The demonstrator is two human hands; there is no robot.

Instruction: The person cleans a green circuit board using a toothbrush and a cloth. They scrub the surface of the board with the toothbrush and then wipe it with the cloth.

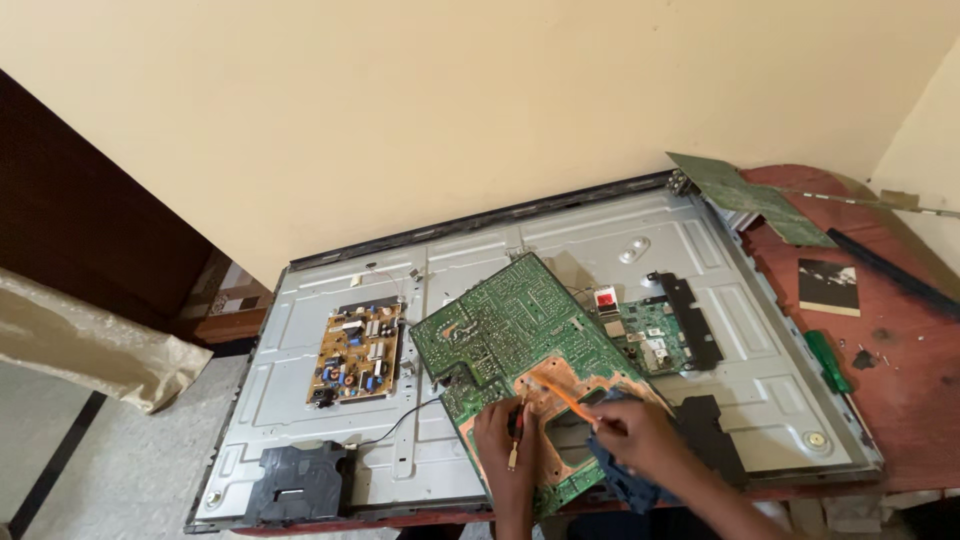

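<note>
A large green circuit board (pixel 510 325) lies solder side up, tilted, on the grey metal back of an opened flat screen (pixel 760 400). My left hand (pixel 503 440) rests on the board's near copper-coloured part and grips a small dark tool (pixel 514 440) with a yellowish end. My right hand (pixel 640 435) holds a thin orange tool (pixel 565 398), its tip pointing left onto the board close to my left hand. A blue thing (pixel 620 482) lies under my right wrist; what it is I cannot tell.
A yellow power board (pixel 358 352) and a small green board (pixel 648 335) are mounted on the panel, with a black speaker (pixel 295 485) at its near left. On the red table (pixel 910 390) lie a green-handled screwdriver (pixel 828 362), a dark card (pixel 830 287) and another green board (pixel 750 195).
</note>
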